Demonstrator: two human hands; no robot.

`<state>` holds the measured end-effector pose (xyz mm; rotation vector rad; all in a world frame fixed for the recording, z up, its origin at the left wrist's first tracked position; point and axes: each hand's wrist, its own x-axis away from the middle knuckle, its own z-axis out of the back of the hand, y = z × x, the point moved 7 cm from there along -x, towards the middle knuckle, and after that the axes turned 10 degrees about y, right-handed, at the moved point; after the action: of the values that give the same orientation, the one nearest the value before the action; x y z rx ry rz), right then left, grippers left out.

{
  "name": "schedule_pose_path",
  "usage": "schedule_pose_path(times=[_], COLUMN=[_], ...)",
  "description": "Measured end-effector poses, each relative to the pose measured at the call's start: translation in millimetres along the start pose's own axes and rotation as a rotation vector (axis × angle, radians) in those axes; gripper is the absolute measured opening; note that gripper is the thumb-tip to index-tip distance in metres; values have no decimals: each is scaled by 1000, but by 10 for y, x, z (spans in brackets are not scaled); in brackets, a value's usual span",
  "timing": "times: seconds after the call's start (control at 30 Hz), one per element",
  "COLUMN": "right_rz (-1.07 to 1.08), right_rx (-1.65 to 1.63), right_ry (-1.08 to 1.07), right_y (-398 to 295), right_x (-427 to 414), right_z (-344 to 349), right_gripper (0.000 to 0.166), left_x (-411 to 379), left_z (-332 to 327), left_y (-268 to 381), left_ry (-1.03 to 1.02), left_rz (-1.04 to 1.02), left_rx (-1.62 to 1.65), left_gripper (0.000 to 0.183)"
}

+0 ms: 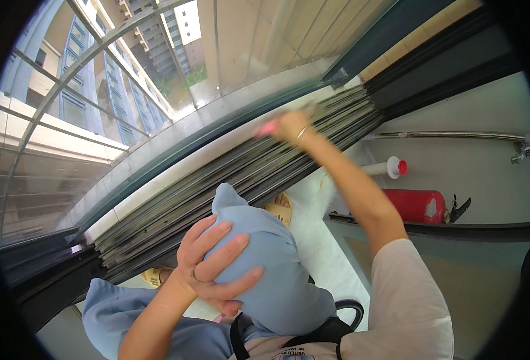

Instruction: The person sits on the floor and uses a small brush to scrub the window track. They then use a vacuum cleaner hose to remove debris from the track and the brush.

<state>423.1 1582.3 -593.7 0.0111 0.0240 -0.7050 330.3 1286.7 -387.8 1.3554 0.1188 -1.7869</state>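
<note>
My right hand [293,125] is blurred by motion over the metal sliding-door track [193,193]. A small pink object [267,129] shows at its left side, in the grip of the fingers. A blurred greyish part [312,110] sticks out on the hand's other side; I cannot tell whether both belong to one tool. Several parallel grooves run along the track, with dark dirt in places. My left hand [217,265] rests with spread fingers on my bent knee in blue trousers [265,256], holding nothing.
Beyond the track rise a pale ledge [157,177] and curved metal window bars [71,67]. To the right are a red fire extinguisher [416,205], a white pipe with a red end [395,167] and a metal hose [449,135]. Yellow slippers [282,211] are on my feet.
</note>
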Motion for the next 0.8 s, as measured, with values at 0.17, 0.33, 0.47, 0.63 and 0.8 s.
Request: schedule_pose_path(times=[0.17,0.33,0.47,0.63,0.8], right_rz=[237,-155,-288,-444,-591], right_rx=[-276,-138,43,-271,-665], right_ry=[41,309,378,576,924], right_y=[-724,95,450,822,915], right_x=[397,656,1237,1694,1847], right_z=[167,628,706,808,975], right_gripper=[19,20,26,15,14], left_x=[-78,-133,-156,-174,-177], left_z=[-35,-41,-46,-80,-83], left_y=[59,110,135,186,193], left_ry=[-23,-52,-50,-43,-44], left_rz=[-11,-23,-38,-50,-56], left_rx=[21,22,26,45,25], left_gripper=[45,44,44,44,44])
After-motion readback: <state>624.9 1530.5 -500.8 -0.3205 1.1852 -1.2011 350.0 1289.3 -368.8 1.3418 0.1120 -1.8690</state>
